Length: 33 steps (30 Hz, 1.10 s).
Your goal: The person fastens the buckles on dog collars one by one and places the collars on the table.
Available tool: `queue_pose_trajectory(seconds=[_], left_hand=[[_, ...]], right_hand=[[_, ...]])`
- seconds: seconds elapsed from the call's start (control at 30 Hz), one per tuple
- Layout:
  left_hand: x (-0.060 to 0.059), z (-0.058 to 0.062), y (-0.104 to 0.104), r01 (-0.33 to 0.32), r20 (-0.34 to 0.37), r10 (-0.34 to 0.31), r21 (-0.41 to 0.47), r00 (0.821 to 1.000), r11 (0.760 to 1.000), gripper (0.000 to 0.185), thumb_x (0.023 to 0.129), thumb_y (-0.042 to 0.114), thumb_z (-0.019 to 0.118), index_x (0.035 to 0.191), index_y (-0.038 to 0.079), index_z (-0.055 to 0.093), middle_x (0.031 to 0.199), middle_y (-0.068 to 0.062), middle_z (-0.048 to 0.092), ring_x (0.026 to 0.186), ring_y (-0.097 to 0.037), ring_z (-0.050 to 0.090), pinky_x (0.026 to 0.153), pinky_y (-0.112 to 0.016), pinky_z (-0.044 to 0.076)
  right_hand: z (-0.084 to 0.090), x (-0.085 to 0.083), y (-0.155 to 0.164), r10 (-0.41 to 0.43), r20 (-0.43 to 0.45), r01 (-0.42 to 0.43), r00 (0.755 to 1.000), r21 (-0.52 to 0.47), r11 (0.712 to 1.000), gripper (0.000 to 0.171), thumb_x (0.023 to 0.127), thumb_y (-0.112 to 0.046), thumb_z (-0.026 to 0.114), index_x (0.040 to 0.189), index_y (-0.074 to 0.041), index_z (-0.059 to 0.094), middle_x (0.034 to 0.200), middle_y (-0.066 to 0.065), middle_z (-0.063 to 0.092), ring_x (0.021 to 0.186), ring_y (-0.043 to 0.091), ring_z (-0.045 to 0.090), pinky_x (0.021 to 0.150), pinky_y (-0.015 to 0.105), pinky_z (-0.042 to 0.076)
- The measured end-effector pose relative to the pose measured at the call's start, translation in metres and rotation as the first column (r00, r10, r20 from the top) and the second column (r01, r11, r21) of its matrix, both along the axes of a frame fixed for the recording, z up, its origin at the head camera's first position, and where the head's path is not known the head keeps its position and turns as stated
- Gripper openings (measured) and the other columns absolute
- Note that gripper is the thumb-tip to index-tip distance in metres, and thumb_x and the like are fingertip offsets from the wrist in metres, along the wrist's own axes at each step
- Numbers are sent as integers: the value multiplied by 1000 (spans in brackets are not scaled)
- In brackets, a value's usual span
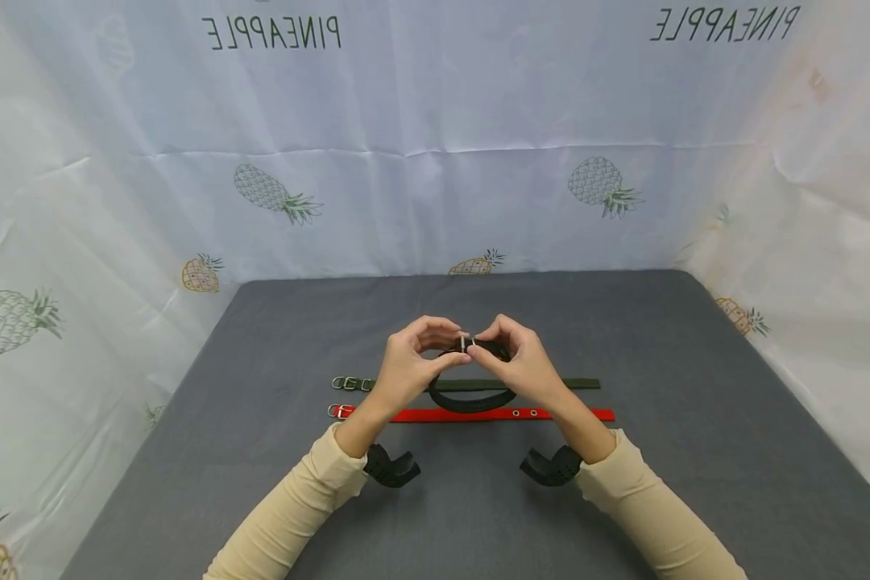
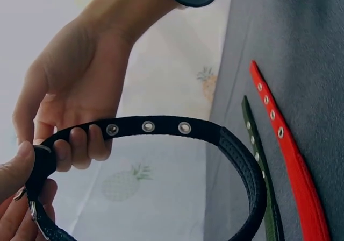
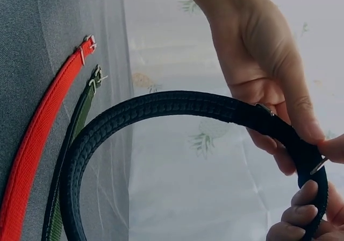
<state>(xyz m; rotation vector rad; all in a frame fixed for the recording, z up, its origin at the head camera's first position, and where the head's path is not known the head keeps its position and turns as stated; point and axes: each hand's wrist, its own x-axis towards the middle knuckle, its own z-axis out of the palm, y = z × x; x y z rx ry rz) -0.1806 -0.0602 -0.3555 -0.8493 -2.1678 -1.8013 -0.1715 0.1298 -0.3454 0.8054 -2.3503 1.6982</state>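
A black padded collar [image 1: 471,405] is bent into a loop and held up over the table, its two ends meeting between the hands. My left hand [image 1: 408,358] pinches the end with the metal buckle [image 1: 463,344]. Opposite it, my right hand [image 1: 525,366] grips the strap end between thumb and fingers. Eyelets in the black collar [image 2: 166,126] show in the left wrist view, near the right hand's curled fingers. In the right wrist view, fingertips of both hands meet around the collar [image 3: 161,102]; how far the strap is through the buckle is hidden.
A green collar [image 1: 583,383] and a red collar [image 1: 435,416] lie straight, side by side, on the grey table [image 1: 464,515], buckles toward the left. Black wrist mounts [image 1: 393,467] hang from both forearms. A white pineapple-print curtain [image 1: 435,201] stands behind and at the sides.
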Motion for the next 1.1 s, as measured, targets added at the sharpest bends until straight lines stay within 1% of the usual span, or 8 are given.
queue_pose_trajectory(seconds=[0.13,0.23,0.43,0.5,0.67,0.8,0.93,1.1], left_hand=[[-1,-1,-1,2,69,-2,8,998,1000,29,77,4,78,104,0,70,103,-21,72,87,3,67,83,-34,58],[-1,-2,-2,21,76,-22,16,997,1000,29,78,4,77,107,-2,71,108,-22,71,90,4,67,85,-34,58],[-1,-3,-3,52,5,-52,3,999,999,28,86,3,69,113,-7,68,117,-22,64,95,-1,66,85,-21,57],[-1,-3,-3,43,-14,-43,-4,999,999,27,88,3,67,113,-7,68,115,-22,63,94,0,64,84,-20,56],[-3,-6,-3,18,-70,-16,30,997,999,24,86,2,68,108,-6,70,110,-22,67,97,2,63,87,-22,56],[-3,-8,-3,-4,-114,12,71,993,997,20,84,0,69,103,-6,72,107,-23,69,101,0,64,89,-26,57],[-4,-8,-2,-22,-167,34,72,985,997,18,84,0,69,101,-6,73,106,-22,70,101,-13,67,87,-28,58],[-4,-9,0,-60,-231,68,42,970,997,18,84,1,69,100,-4,74,104,-20,71,97,-25,67,82,-23,57]], right_hand=[[-1,0,0,14,1,-14,1000,-12,1000,10,90,3,61,98,8,57,96,28,63,75,2,60,67,17,49],[-1,-1,0,6,5,-5,1000,-22,1000,10,91,3,60,98,9,56,95,28,62,76,2,59,68,17,48],[-2,-3,2,-48,29,49,998,-36,998,15,90,2,60,104,8,57,96,23,61,82,-2,57,79,14,49],[-2,-3,2,-47,23,47,999,-26,999,19,91,1,61,109,7,58,96,21,61,82,-2,55,77,15,47],[-2,-1,2,6,33,-6,999,1,1000,30,91,-5,64,120,4,59,104,21,63,85,-1,56,75,19,47],[-2,-1,0,18,50,-18,999,8,1000,33,91,-10,66,121,0,60,111,23,64,88,-2,58,76,19,48],[-3,-2,-2,-12,34,11,999,15,1000,33,90,-10,67,121,-1,61,109,20,62,83,1,53,70,21,44],[-3,-2,-3,-50,6,50,999,3,999,30,88,-6,69,116,1,64,101,14,56,79,6,46,68,21,41]])
